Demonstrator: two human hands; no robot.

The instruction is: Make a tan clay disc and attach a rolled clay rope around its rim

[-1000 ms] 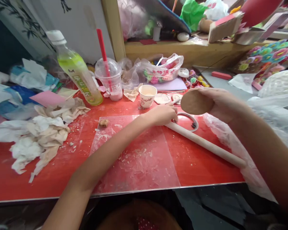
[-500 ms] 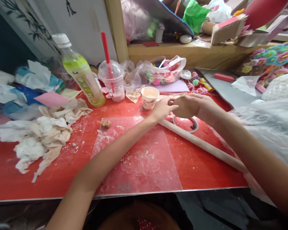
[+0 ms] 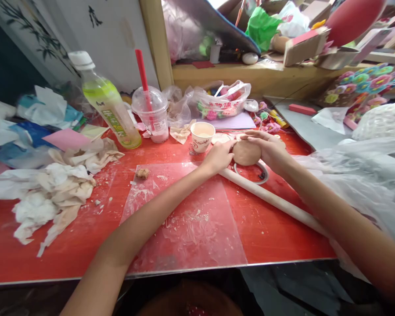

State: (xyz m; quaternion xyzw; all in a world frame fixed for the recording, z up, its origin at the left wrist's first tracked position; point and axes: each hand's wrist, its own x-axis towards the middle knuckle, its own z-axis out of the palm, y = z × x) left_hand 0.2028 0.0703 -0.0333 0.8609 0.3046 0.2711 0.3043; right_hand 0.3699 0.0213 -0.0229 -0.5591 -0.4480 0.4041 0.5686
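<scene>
Both hands on one clay disc [image 3: 246,152].
Right hand [image 3: 270,148] cupping it, fingers curled; left hand [image 3: 220,157] seemingly pinching its left edge, above rolling pin [image 3: 276,202].

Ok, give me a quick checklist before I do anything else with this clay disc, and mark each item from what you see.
1. Both hands on the disc: ok. The left hand and right hand hold the clay disc between them.
2. Disc in one piece: ok, its visible face looks round and unbroken.
3. Disc clear of the metal ring: cannot tell, it sits right over the ring.
4. Rolling pin steady: ok, it lies flat on the red table.
5. Plastic sheet clean: not ok, dried scraps are stuck to it.
6. Paper cup out of the way: not ok, it stands close to the left hand.
</scene>
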